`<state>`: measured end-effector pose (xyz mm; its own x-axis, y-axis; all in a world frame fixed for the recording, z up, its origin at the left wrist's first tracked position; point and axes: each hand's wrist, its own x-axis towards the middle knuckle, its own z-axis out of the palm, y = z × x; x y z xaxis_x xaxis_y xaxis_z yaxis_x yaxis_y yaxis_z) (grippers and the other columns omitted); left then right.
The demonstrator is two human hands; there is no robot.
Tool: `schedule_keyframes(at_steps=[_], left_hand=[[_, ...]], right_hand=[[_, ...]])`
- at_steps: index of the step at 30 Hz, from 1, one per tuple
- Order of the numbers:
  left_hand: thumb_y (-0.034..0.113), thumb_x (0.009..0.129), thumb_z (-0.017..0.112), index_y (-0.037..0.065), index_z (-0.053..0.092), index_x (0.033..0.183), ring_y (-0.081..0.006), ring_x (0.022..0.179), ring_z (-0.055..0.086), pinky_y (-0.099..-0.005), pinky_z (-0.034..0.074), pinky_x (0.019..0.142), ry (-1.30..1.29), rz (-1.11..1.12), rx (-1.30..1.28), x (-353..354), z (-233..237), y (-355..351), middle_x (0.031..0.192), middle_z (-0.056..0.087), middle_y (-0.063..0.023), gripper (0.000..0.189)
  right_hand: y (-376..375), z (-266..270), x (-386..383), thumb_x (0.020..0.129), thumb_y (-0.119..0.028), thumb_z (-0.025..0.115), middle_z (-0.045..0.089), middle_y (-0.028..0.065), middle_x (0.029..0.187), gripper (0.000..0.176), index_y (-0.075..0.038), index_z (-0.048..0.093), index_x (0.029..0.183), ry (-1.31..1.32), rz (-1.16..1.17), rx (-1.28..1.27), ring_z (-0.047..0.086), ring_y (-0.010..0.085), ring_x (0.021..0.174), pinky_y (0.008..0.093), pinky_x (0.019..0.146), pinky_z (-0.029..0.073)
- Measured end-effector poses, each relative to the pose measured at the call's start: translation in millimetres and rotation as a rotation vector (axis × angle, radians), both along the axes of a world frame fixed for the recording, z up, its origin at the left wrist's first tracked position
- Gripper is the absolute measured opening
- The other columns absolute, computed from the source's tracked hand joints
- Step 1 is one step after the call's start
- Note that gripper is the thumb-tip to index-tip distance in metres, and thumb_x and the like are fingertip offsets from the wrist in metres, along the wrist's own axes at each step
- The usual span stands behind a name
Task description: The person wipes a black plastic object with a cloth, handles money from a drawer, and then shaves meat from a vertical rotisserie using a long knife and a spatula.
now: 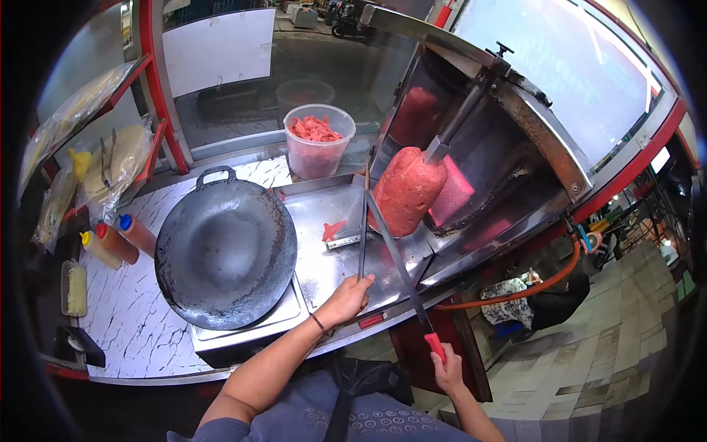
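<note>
My left hand (349,299) is wrapped round the lower end of a long, thin dark sharpening steel (363,243), which points away from me over the metal tray. In my right hand (448,370) is a long knife (401,269) by its red handle, blade slanting up and left. Near its far end the blade crosses the steel and appears to touch it. Just beyond them stands a thick cone of raw reddish meat (409,193) on a vertical spit (471,110). A few meat scraps (333,230) lie on the tray (317,199).
A large black wok (224,250) sits on a stove (283,309) at left. Behind stands a tub (319,151) of sliced meat. Sauce bottles (118,243) and bagged flatbreads (118,166) are farther left. An orange hose (508,299) runs at right, near a seated person (560,302).
</note>
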<state>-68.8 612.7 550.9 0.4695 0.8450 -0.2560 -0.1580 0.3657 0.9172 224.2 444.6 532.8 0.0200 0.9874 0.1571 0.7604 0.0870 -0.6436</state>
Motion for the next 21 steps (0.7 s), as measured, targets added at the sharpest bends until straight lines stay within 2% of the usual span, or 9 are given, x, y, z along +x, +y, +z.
schedule_keyframes(at_steps=[2,3,4,6,7,9,13,16,21], left_hand=[[0.04,0.103,0.042,0.008,0.041,0.07,-0.0114,0.046,0.037,-0.0301,0.032,0.044,0.138,0.098,0.231,9,-13,-9,0.053,0.041,0.0004,0.046],[0.04,0.103,0.043,0.006,0.045,0.075,-0.0136,0.053,0.044,-0.031,0.04,0.054,0.263,0.087,0.247,13,-30,-13,0.056,0.044,-0.0011,0.044],[0.041,0.1,0.047,-0.007,0.053,0.095,-0.0324,0.079,0.062,-0.0408,0.047,0.077,0.357,0.039,0.25,13,-34,-18,0.078,0.061,-0.023,0.048],[0.039,0.1,0.046,-0.007,0.053,0.096,-0.0327,0.084,0.061,-0.0399,0.047,0.081,0.309,0.019,0.271,12,-22,-35,0.085,0.061,-0.0242,0.047],[0.039,0.1,0.046,-0.007,0.053,0.096,-0.0327,0.084,0.061,-0.0399,0.047,0.081,0.305,0.011,0.271,16,-25,-40,0.085,0.061,-0.0242,0.047],[0.037,0.103,0.044,0.0,0.048,0.085,-0.0174,0.063,0.051,-0.0348,0.045,0.063,0.284,0.107,0.387,21,-31,-49,0.066,0.052,-0.0071,0.041],[0.037,0.103,0.045,-0.002,0.049,0.088,-0.0187,0.065,0.053,-0.0358,0.046,0.064,0.256,0.071,0.319,15,-13,-45,0.067,0.053,-0.0088,0.041],[0.037,0.102,0.045,-0.003,0.05,0.09,-0.02,0.066,0.055,-0.0364,0.046,0.065,0.231,0.111,0.34,14,-14,-41,0.067,0.055,-0.0103,0.042],[0.038,0.102,0.046,-0.005,0.052,0.085,-0.0205,0.065,0.056,-0.0372,0.047,0.066,0.293,0.096,0.359,18,-19,-37,0.068,0.057,-0.0113,0.046]], right_hand=[[15,9,-18,0.095,-0.019,0.06,0.061,0.0162,0.072,0.022,-0.004,0.058,0.11,0.007,-0.03,-0.013,0.066,0.031,0.064,0.038,0.058,0.049],[30,18,-37,0.095,-0.019,0.06,0.061,0.0167,0.072,0.022,-0.003,0.057,0.11,0.067,-0.056,0.023,0.066,0.0314,0.064,0.0386,0.059,0.049],[48,27,-58,0.095,-0.02,0.06,0.061,0.0172,0.072,0.023,-0.003,0.057,0.11,0.125,-0.08,0.06,0.066,0.0317,0.065,0.0391,0.059,0.049],[90,35,-99,0.097,-0.019,0.057,0.06,0.0189,0.073,0.022,-0.002,0.055,0.11,0.192,-0.079,0.223,0.065,0.0352,0.066,0.0421,0.059,0.048],[114,41,-115,0.097,-0.019,0.056,0.06,0.0199,0.073,0.021,-0.002,0.055,0.11,0.203,-0.08,0.271,0.064,0.0373,0.066,0.0439,0.059,0.047],[162,56,-141,0.098,-0.018,0.053,0.06,0.0215,0.074,0.018,-0.003,0.054,0.109,0.204,-0.08,0.372,0.063,0.0411,0.067,0.0468,0.058,0.045],[178,32,-143,0.099,-0.017,0.052,0.061,0.0234,0.075,0.019,-0.003,0.053,0.112,0.114,-0.133,0.44,0.063,0.0444,0.071,0.0488,0.059,0.044],[133,-29,-125,0.099,-0.016,0.053,0.06,0.0247,0.075,0.022,0.0,0.053,0.112,0.126,-0.071,0.541,0.062,0.0464,0.072,0.0498,0.059,0.044],[161,14,-132,0.098,-0.017,0.054,0.061,0.0245,0.077,0.022,-0.001,0.052,0.114,0.147,-0.068,0.348,0.063,0.0456,0.073,0.0484,0.059,0.045]])
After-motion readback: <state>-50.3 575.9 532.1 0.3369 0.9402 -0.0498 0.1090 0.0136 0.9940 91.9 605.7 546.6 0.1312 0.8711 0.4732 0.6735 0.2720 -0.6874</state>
